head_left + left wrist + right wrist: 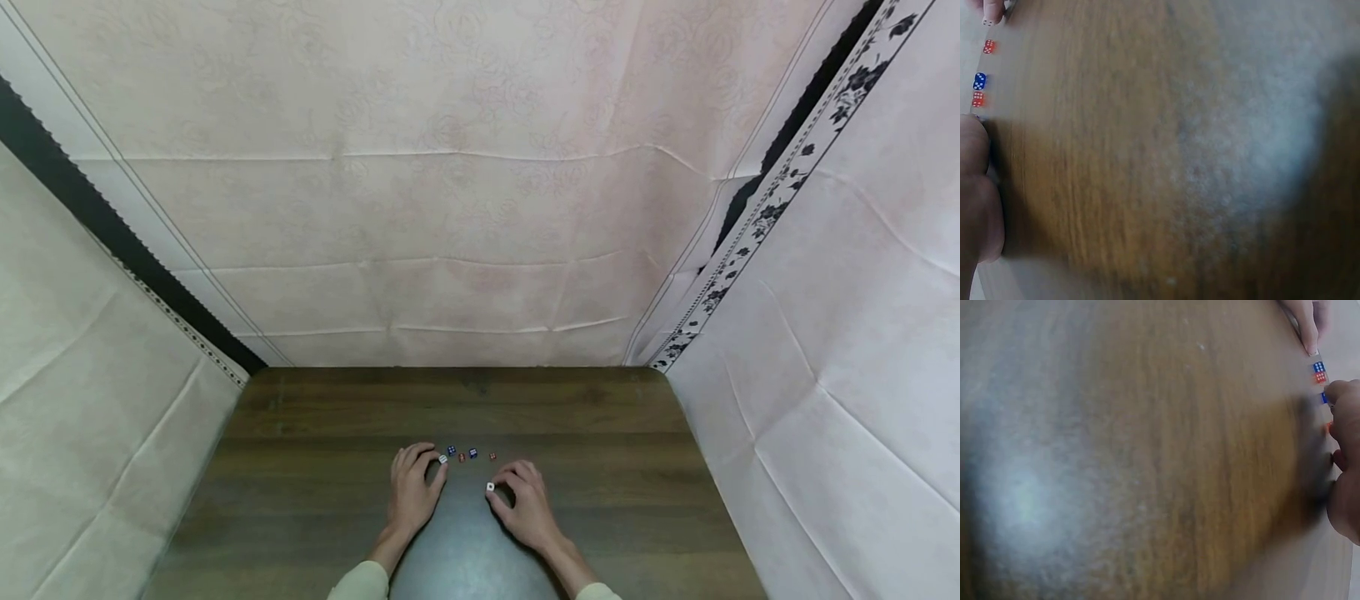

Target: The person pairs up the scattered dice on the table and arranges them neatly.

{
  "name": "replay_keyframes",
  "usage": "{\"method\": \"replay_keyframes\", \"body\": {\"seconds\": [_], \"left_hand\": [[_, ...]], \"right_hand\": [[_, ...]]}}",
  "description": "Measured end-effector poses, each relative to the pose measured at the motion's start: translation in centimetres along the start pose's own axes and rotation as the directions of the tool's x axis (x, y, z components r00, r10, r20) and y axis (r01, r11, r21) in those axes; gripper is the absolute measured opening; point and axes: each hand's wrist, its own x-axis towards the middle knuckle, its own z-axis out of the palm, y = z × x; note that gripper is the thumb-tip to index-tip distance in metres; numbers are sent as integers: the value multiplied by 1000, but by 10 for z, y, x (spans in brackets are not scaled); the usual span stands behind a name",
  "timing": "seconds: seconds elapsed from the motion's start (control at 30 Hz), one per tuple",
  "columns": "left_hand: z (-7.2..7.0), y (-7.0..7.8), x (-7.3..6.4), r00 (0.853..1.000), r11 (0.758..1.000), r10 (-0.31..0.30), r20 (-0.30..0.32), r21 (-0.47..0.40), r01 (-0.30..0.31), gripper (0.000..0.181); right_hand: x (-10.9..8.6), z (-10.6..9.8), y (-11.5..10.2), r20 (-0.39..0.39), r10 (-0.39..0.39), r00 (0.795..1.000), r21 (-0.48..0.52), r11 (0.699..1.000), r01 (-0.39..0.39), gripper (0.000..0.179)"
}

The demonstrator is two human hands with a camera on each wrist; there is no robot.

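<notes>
My left hand point(412, 490) pinches a white die point(443, 459) between thumb and fingers at the left end of a loose row of dice. Just right of it lie a blue die point(452, 451), a red die point(462, 457) and another blue die point(473, 453). Farther right sits a second red die point(492, 456), apart from the others. Below that one, my right hand point(527, 507) holds another white die point(491, 487) with thumb and fingertips. In the left wrist view, the left hand point(975, 187) hides its own die.
A brown wooden table point(300, 500) carries the dice, with a pale glare between the forearms. Light cloth hangs behind the table point(465, 208) and along both sides. Dark gaps show at the cloth's corners.
</notes>
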Motion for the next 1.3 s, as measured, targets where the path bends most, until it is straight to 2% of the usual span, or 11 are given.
{"method": "replay_keyframes", "body": {"seconds": [0.13, 0.27, 0.77, 1.07, 1.3], "left_hand": [[0, -1, 0, 1000, 1000, 5, 0, 1, -5, 18], [0, -2, 1, 1000, 1000, 19, -7, 2, -19, 18], [-2, 1, 1, 1000, 1000, 5, 10, -3, -5, 17], [-3, 2, -1, 1000, 1000, -8, 18, -5, 8, 17], [-3, 3, -1, 1000, 1000, 3, -4, -12, -3, 17]], "right_hand": [[-2, 2, 0, 8, -52, 999, 2, 999, 52, 20], [-4, 3, 0, 8, -67, 998, 8, 998, 67, 21], [-7, 5, 0, 26, -30, 999, -4, 1000, 30, 22], [-8, 1, -2, 92, 37, 995, -7, 999, -36, 18], [-9, 1, -1, 103, 42, 994, -5, 999, -41, 18]]}}
